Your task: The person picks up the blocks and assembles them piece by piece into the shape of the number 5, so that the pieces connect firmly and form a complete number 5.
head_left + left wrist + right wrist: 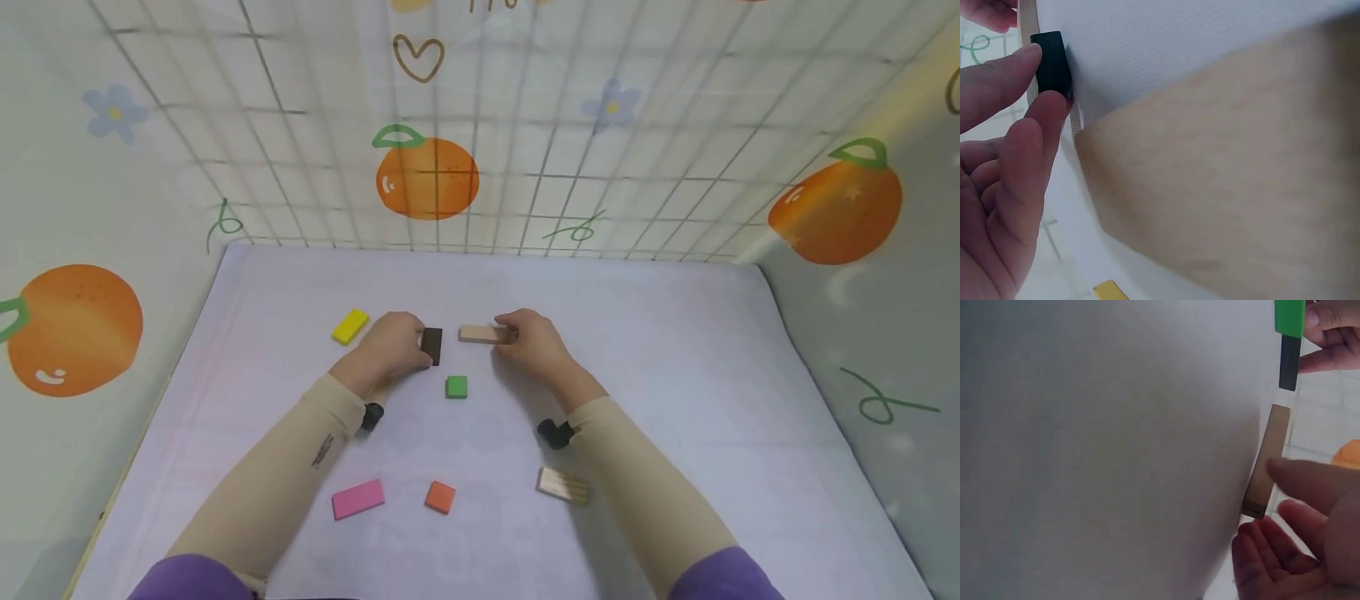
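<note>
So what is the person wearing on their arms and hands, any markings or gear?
Both hands are bare: left hand, right hand. Each forearm wears a snug beige sleeve; the left sleeve carries small dark print near the wrist. Purple cloth shows above both sleeves at the picture's lower edge. A small black camera sits at each wrist, left and right.
</note>
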